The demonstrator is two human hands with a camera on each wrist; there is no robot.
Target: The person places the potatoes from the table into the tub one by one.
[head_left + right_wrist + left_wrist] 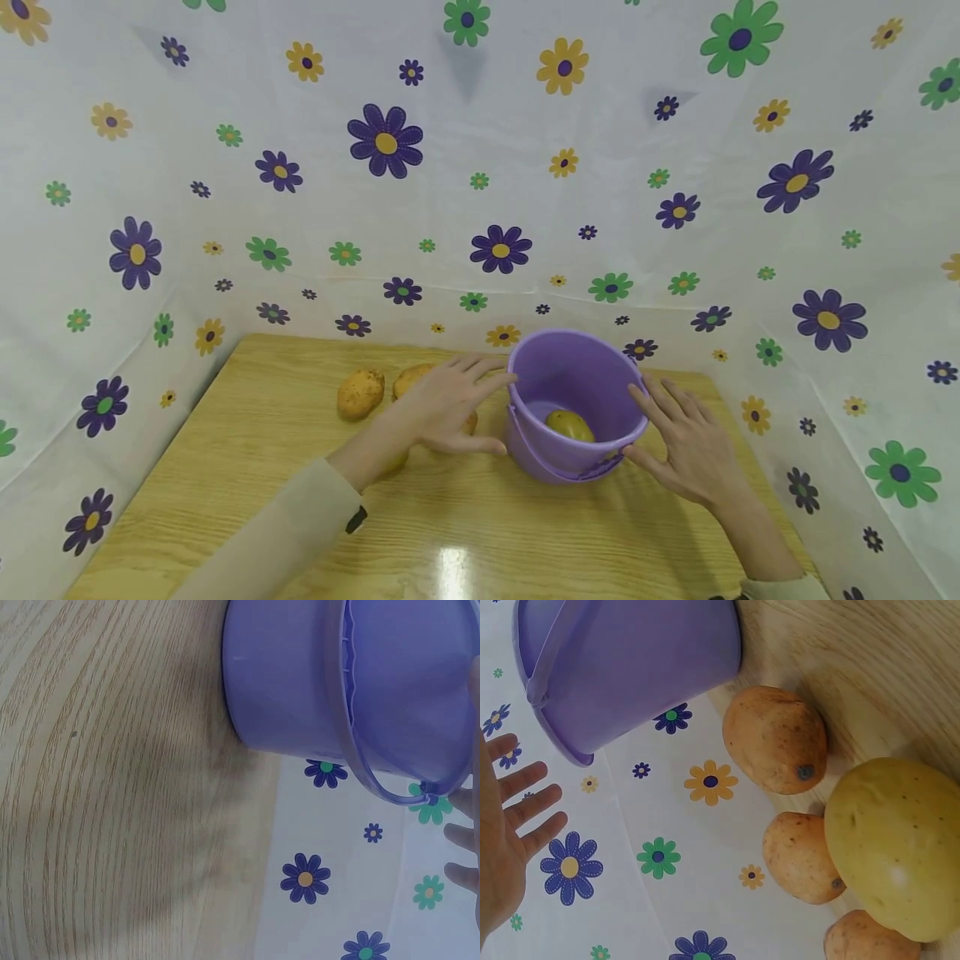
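Note:
A purple bucket (588, 379) stands on the table with its handle (360, 757) hanging down the near side. Inside lies a smooth yellow-green fruit (570, 426), mango-like in look. My left hand (453, 408) is at the bucket's left rim, fingers extended and thumb spread, holding nothing. On the opposite side my right hand (686, 450) has its fingertips right at the rim, fingers spread and nearly straight. Brown potatoes, one at the far left (361, 394), lie left of the bucket, some partly hidden by my left hand.
A large speckled yellow fruit (900, 847) lies among the potatoes (775, 740) in the left wrist view. The wooden table (480, 533) has a flower-print cloth (420, 208) rising behind it and along both sides.

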